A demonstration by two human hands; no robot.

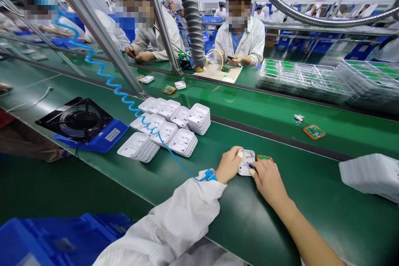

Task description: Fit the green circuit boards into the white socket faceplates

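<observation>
Housing (246,161), gripped by your left hand (229,165) toward the far edge of the tabletop (249,216), wants steadying while your right hand (268,178), seemingly pinching a small dark-blue item (251,166), presses lightly, without leaning on the orange-edged board (264,158) beside it.

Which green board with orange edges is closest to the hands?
The green board partly hidden by the right hand, beside the white case. The other orange-edged boards lie farther away, beyond the dark strip.
</observation>
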